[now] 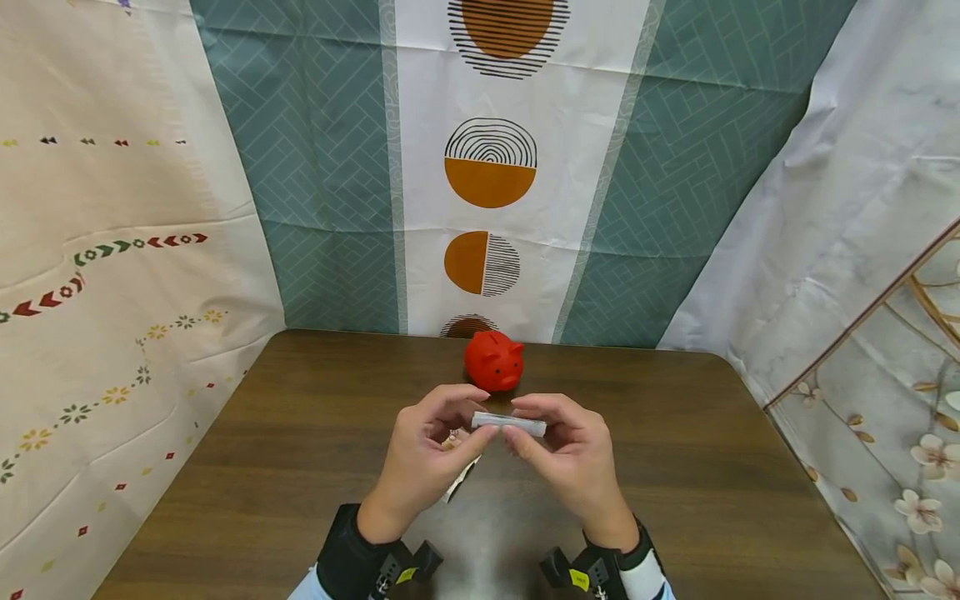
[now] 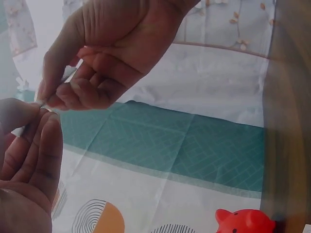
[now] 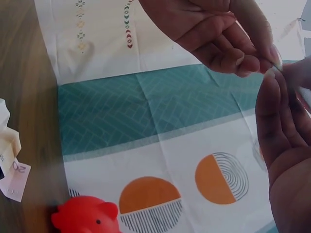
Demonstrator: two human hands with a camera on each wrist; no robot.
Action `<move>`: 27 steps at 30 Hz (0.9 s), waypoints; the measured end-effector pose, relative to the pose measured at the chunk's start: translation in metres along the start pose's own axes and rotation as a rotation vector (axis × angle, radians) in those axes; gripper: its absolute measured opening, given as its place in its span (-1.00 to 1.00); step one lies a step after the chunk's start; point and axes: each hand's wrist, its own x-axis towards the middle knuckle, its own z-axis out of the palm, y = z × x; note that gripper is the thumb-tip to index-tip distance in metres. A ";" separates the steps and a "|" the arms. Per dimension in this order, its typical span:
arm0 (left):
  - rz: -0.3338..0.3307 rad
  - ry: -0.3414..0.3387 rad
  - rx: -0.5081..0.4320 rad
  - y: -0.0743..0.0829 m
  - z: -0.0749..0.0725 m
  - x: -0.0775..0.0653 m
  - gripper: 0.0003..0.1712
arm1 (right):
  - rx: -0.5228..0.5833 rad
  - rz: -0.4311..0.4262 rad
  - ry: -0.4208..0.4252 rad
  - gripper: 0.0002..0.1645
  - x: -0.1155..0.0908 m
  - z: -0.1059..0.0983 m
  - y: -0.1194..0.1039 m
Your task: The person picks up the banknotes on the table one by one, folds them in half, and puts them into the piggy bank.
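Note:
In the head view, both hands meet in front of the body over the table. My left hand (image 1: 435, 450) pinches the left end of a narrow folded banknote (image 1: 510, 423), pale grey-white, between thumb and fingers. Its right end is gripped the same way by my right hand (image 1: 566, 458). The thumbs press the near side and almost touch at the middle of the strip. In both wrist views the fingers hide most of it. Just beyond the fingertips stands a red piggy bank (image 1: 493, 361), with a slot on top.
Crumpled paper money (image 3: 15, 179) lies on the brown wooden table (image 1: 697, 467), partly hidden under my left hand in the head view. One piece shows a 20. Patterned cloths (image 1: 330, 167) hang behind the table and at both sides.

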 end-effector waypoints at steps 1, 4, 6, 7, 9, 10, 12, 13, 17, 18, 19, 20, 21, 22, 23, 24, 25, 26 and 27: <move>-0.002 0.006 0.000 0.000 0.000 0.000 -0.55 | -0.002 0.004 0.008 -0.47 0.000 0.000 0.000; -0.002 0.014 0.008 0.001 -0.002 0.000 -0.55 | 0.005 -0.004 0.015 -0.48 0.000 -0.001 0.000; -0.004 0.009 0.007 0.001 -0.003 0.001 -0.54 | 0.011 -0.015 0.015 -0.49 0.000 -0.002 0.000; -0.003 0.004 0.004 0.001 -0.004 0.001 -0.54 | 0.019 -0.024 0.016 -0.50 0.000 -0.002 0.001; 0.002 -0.001 0.001 0.001 -0.005 0.002 -0.52 | 0.027 -0.032 0.023 -0.51 0.000 -0.002 0.001; 0.005 0.002 -0.002 0.001 -0.005 0.002 -0.52 | 0.027 -0.036 0.029 -0.51 0.000 -0.002 0.001; 0.009 0.011 -0.005 0.001 -0.006 0.003 -0.51 | 0.024 -0.036 0.040 -0.51 0.000 -0.003 0.001; 0.009 0.017 -0.004 0.001 -0.007 0.003 -0.51 | 0.025 -0.034 0.043 -0.51 0.000 -0.003 0.002; 0.006 0.031 -0.004 0.002 -0.008 0.003 -0.54 | 0.031 -0.029 0.034 -0.49 0.000 -0.004 0.002; 0.005 0.028 -0.006 0.002 -0.009 0.003 -0.54 | 0.038 -0.032 0.030 -0.50 0.000 -0.004 0.003; 0.004 0.025 -0.008 0.002 -0.009 0.003 -0.54 | 0.046 -0.036 0.028 -0.50 0.000 -0.004 0.003; 0.004 0.023 -0.011 0.002 -0.009 0.003 -0.54 | 0.053 -0.039 0.027 -0.51 0.000 -0.004 0.003; 0.006 0.021 -0.014 0.002 -0.009 0.003 -0.53 | 0.060 -0.041 0.027 -0.51 0.000 -0.005 0.003; 0.007 0.019 -0.018 0.001 -0.009 0.003 -0.52 | 0.069 -0.043 0.027 -0.51 0.000 -0.005 0.004; 0.008 0.017 -0.021 0.001 -0.010 0.003 -0.51 | 0.080 -0.044 0.025 -0.51 0.000 -0.006 0.004; 0.008 0.017 -0.024 0.001 -0.010 0.004 -0.51 | 0.090 -0.046 0.024 -0.51 0.000 -0.006 0.004; 0.008 0.018 -0.025 0.001 -0.011 0.004 -0.52 | 0.098 -0.045 0.021 -0.50 0.000 -0.006 0.004; 0.006 0.019 -0.027 0.001 -0.011 0.004 -0.52 | 0.105 -0.042 0.017 -0.51 0.000 -0.007 0.004; 0.001 0.020 -0.028 0.001 -0.012 0.004 -0.53 | 0.108 -0.036 0.012 -0.51 0.000 -0.007 0.004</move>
